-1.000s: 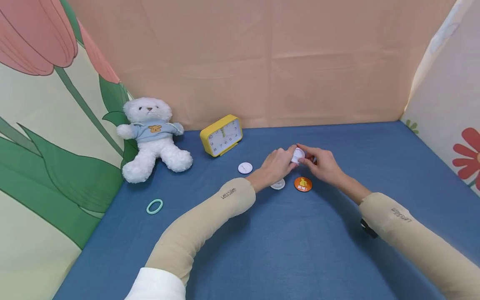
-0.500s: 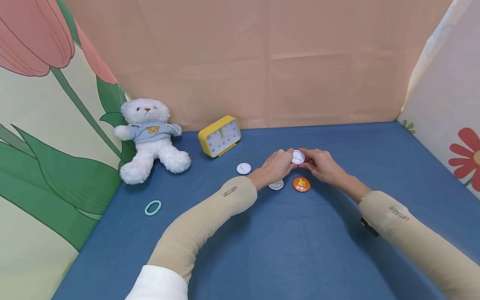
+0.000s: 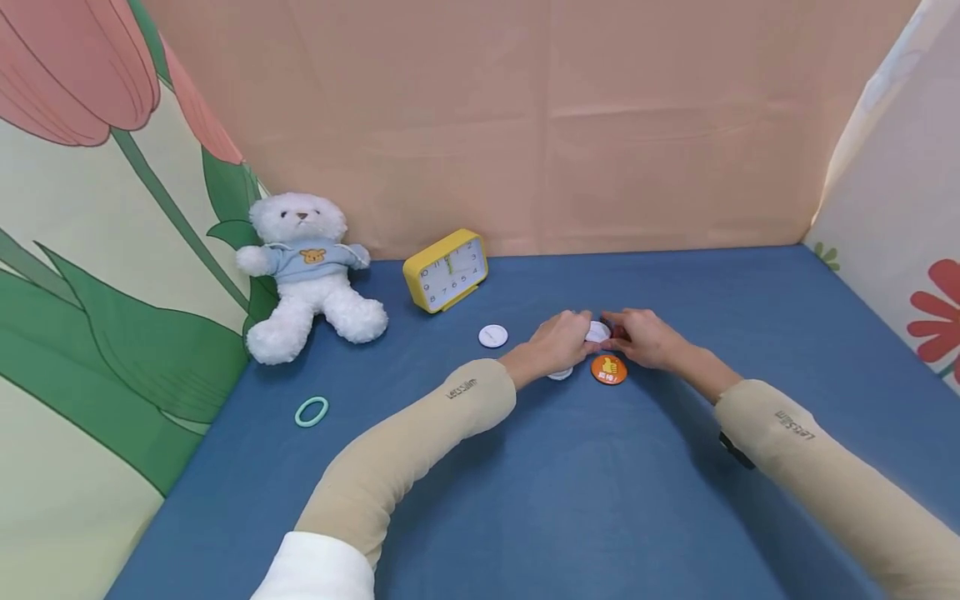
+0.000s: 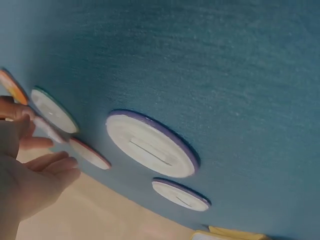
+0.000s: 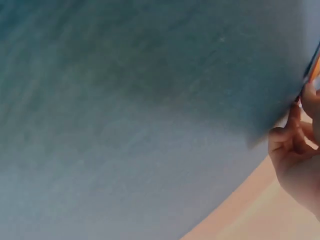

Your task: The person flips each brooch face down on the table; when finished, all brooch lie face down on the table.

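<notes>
Blue surface: teddy bear, yellow clock, teal ring, orange badge, white disc.

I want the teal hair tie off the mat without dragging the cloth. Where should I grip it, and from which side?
Pinch the teal hair tie across one side of its band, coming from above. It lies flat as an open loop on the blue mat, with bare mat around it, so a finger can probably dip inside the ring.

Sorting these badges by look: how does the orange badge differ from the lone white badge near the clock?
The orange badge shows a printed thumbs-up face; the white badge is plain white with a thin line across it. The orange badge lies just below both hands; the white badge lies apart, left of the left hand. Both are round, flat on the blue cloth.
</notes>
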{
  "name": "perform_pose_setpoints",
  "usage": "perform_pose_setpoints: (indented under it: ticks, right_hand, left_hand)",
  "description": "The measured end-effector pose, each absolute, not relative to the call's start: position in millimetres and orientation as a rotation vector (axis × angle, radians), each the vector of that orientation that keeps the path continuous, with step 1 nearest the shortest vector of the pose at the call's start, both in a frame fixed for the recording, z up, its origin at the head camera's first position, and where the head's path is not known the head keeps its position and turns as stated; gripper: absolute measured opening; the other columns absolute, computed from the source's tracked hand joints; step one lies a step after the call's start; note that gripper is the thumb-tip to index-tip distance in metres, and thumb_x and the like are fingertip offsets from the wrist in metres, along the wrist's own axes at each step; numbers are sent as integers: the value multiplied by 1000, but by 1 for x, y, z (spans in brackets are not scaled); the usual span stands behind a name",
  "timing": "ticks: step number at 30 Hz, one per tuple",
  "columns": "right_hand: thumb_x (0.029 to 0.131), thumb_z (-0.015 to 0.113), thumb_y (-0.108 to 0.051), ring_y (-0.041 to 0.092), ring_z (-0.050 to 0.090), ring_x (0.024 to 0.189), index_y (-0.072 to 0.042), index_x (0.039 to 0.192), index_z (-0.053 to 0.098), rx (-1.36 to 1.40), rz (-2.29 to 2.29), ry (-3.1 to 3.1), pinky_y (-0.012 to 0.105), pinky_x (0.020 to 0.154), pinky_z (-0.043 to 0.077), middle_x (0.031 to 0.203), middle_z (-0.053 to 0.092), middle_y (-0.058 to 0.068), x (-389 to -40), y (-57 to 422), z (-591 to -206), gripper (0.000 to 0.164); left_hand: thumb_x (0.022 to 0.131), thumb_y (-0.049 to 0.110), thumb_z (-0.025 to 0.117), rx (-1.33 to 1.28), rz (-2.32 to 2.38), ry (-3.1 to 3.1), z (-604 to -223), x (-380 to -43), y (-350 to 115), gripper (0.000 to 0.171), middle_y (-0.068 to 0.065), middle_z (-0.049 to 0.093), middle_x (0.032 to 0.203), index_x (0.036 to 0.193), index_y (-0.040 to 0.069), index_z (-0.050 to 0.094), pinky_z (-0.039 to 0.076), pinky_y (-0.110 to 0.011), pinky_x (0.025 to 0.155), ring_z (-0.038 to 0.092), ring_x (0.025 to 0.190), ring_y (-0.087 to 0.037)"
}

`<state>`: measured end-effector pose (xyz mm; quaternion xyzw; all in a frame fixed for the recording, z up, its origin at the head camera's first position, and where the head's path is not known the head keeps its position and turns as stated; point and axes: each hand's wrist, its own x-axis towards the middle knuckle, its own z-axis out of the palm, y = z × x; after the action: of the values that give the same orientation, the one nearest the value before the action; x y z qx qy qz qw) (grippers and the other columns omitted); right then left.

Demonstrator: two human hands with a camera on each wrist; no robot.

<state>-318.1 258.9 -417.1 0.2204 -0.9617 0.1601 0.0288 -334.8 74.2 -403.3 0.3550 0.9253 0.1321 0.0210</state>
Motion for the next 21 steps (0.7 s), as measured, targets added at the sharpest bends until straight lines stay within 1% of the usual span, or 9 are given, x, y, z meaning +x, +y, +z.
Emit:
perform_pose_setpoints:
  ticks: [3,6,9,11,13,15,16,18,21]
  right_hand:
    - [92,68,-9,18,53,68,13,130,52,695,531,-2966,38,66,49,82,59,8,-313,261,-413,47]
    - [93,68,-15,15,52,66,11,127,53,728,617,-2957,37,64,49,80,58,6,-305,264,-408,45]
    - [92,70,-22,14,51,64,6,125,55,777,684,-2960,34,62,46,80,57,4,-295,267,-404,46]
    - [89,73,-28,15,50,67,3,125,56,810,696,-2978,33,63,45,84,56,5,-289,271,-403,50]
    - [84,77,-33,17,49,72,1,125,57,847,696,-3008,33,65,44,90,55,5,-285,274,-403,57]
    - [80,81,-35,19,49,76,-1,125,58,882,693,-3026,34,68,43,94,55,6,-281,276,-403,61]
    - [79,82,-35,19,48,77,-2,125,58,899,692,-3027,34,68,43,94,54,6,-280,277,-404,62]
    - [78,83,-34,20,48,76,-3,122,60,927,688,-3014,34,67,42,92,54,5,-279,278,-406,58]
    - [79,83,-29,20,48,76,-4,117,63,937,677,-2974,34,67,42,91,53,4,-278,278,-407,50]
  left_hand:
    - [94,35,66,1096,477,2842,-401,-329,71,39,-5,64,91,114,2,61,49,-25,65,61,77,-14]
    - [93,36,66,1119,494,2805,-399,-322,65,41,-3,60,81,114,2,61,44,-23,57,58,68,-12]
    - [91,41,68,1191,424,2789,-399,-314,60,43,-3,58,76,111,3,63,43,-24,56,58,67,-13]
    - [91,45,66,1272,317,2798,-401,-310,58,46,-3,60,82,111,4,64,47,-26,65,61,78,-15]
    - [91,48,64,1351,205,2805,-404,-306,57,48,-6,65,96,110,5,65,48,-29,83,62,97,-19]
    - [92,50,62,1405,121,2809,-408,-304,57,50,-9,65,113,112,5,66,42,-34,100,57,115,-24]
    - [93,49,61,1424,91,2807,-409,-302,57,50,-10,63,119,114,5,66,38,-38,105,54,121,-25]
    - [94,48,61,1431,91,2794,-412,-300,57,49,-12,61,126,117,5,66,34,-42,109,51,124,-26]
    - [95,45,61,1440,116,2786,-414,-297,59,46,-9,63,123,120,6,66,36,-41,107,53,120,-23]
